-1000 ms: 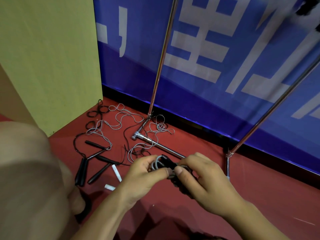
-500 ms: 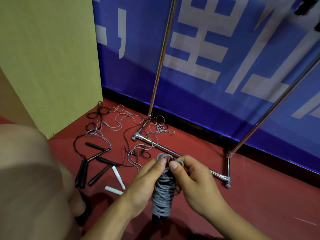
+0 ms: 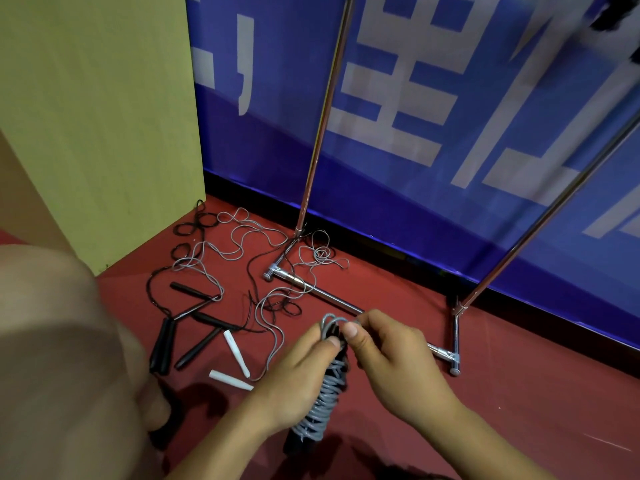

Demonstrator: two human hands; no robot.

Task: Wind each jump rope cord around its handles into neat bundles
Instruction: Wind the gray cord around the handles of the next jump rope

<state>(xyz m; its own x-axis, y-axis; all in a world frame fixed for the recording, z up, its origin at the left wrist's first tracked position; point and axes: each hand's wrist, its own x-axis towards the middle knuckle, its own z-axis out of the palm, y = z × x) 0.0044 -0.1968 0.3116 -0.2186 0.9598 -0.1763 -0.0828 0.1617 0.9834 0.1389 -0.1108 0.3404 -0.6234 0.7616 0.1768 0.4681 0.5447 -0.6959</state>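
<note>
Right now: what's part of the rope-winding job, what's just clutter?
Job:
- wound grey bundle, gripped by left hand and right hand
- loose cords
- black handles
- white handles

Lying about:
- chrome stand
- blue banner
- yellow-green panel

We see a wound jump rope bundle [image 3: 325, 396] held upright above the red floor: grey cord coiled tightly round a pair of black handles whose ends poke out at the bottom, with a few grey loops standing free at the top. On the floor to the left lie the unwound ropes. Four black handles [image 3: 187, 327] lie close together, trailing thin black cord [image 3: 194, 225] curled near the yellow-green panel. Two white handles [image 3: 235, 353] lie just beside them, their loose grey cord [image 3: 242, 237] sprawling in tangled loops.
</note>
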